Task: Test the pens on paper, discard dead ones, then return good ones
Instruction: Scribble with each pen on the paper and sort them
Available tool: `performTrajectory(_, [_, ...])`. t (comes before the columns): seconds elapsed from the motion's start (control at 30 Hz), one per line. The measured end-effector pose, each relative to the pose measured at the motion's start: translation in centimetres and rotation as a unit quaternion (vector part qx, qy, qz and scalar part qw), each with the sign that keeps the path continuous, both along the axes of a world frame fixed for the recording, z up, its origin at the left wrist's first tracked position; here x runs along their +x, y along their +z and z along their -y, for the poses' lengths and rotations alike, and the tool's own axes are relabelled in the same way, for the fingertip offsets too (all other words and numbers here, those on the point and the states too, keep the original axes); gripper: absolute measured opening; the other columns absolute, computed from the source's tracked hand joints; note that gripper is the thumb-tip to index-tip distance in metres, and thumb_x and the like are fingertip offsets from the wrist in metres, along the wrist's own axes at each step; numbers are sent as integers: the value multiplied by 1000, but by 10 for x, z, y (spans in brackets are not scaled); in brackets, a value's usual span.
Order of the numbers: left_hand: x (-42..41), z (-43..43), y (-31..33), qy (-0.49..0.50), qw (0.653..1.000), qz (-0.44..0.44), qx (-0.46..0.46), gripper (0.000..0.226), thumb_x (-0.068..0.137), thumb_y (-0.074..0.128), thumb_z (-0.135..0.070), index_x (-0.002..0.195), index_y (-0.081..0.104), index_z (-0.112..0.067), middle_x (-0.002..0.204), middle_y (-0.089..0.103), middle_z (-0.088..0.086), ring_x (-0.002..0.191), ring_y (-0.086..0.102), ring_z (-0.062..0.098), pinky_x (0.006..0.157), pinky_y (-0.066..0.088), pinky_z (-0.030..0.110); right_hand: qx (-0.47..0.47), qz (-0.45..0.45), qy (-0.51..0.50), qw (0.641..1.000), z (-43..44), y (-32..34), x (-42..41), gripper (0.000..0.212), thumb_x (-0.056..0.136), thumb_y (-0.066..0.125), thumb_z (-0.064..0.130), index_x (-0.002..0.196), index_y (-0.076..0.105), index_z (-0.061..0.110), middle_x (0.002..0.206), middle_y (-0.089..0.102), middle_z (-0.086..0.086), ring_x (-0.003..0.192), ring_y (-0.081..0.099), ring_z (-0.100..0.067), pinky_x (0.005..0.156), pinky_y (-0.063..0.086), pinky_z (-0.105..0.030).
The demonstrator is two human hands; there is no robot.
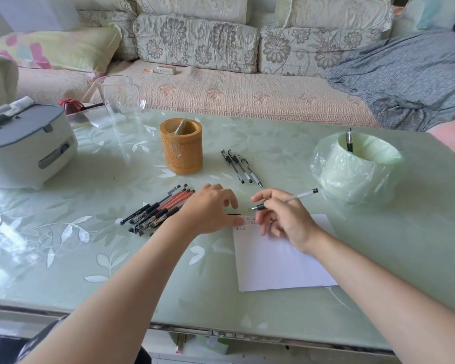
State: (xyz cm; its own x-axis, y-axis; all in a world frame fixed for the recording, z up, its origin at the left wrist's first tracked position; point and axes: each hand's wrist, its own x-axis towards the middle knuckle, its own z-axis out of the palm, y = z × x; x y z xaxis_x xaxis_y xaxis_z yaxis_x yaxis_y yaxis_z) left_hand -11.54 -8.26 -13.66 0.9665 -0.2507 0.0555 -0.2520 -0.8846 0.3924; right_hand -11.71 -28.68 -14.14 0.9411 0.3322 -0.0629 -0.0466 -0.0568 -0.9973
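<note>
Right hand [286, 222] fingers [259, 197] pinch the pen [289, 198] low on the grip, nib just above the paper's [273, 261] far left corner, beside the marks. Left hand [208, 208] thumb and index seem to pinch a dark cap [234, 214], other fingers curled, thumb touching that corner. We'd pin the paper, set the nib on bare paper and pull one short firm stroke. Pile [158, 208], likely untested, lies left; three pens [241, 166] far; holder [181, 145] farther; bin [352, 177] right, one pen inside.

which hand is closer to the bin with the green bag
Right. The right hand, holding a pen, is just left of the bin, the pen's back end nearly reaching it. The left hand is farther left, beside the pile of pens.
</note>
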Motion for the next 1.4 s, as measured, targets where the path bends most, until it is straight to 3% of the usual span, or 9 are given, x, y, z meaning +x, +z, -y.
performTrajectory(0.07, [2,0,1,1,1000,-7,-5,42,72,72,-61,103,63,-34,97,54,-10,96,46,13,81,41,28,-24,0,16,1000,0,2,0,13,84,49,3,88,61,7,69,65,-14,51,62,-26,37,26,-21])
performTrajectory(0.17, [3,0,2,0,1000,-15,-8,42,71,73,-61,102,63,-34,97,55,-10,96,46,14,79,39,27,-72,7,30,997,0,1,1,20,87,51,-10,80,57,8,66,63,-15,47,59,-23,38,33,-21])
performTrajectory(0.3, [5,2,4,8,1000,-28,-6,44,70,75,-60,103,64,-34,99,58,-9,97,47,14,75,34,25,-127,53,35,990,-3,-2,2,18,83,59,-6,71,54,7,57,59,-11,42,51,-21,44,41,-25])
performTrajectory(0.47, [9,3,4,8,999,-41,-17,43,70,77,-56,103,65,-32,99,60,-9,99,49,14,79,41,27,-123,92,40,987,-3,-7,4,26,79,62,-10,66,51,10,50,47,3,42,39,-11,43,30,-21])
performTrajectory(0.77, [6,9,1,37,999,-20,-16,45,69,75,-61,99,64,-30,91,56,-10,97,46,14,74,37,25,-143,108,41,983,-4,-8,3,22,68,65,14,62,45,10,54,41,-1,48,33,-14,46,24,-24])
performTrajectory(1.1, [7,10,2,40,999,-32,-17,44,68,75,-61,98,64,-30,90,56,-10,98,45,14,74,36,25,-159,104,50,980,-3,-7,1,31,80,67,-2,62,46,15,52,40,6,47,31,-10,45,24,-22])
performTrajectory(1.4, [7,10,1,42,998,-29,-20,45,68,75,-61,98,64,-29,89,55,-10,96,45,14,75,38,26,-182,119,46,975,-4,-5,-1,27,76,66,0,63,44,9,53,39,6,50,32,-12,46,24,-22])
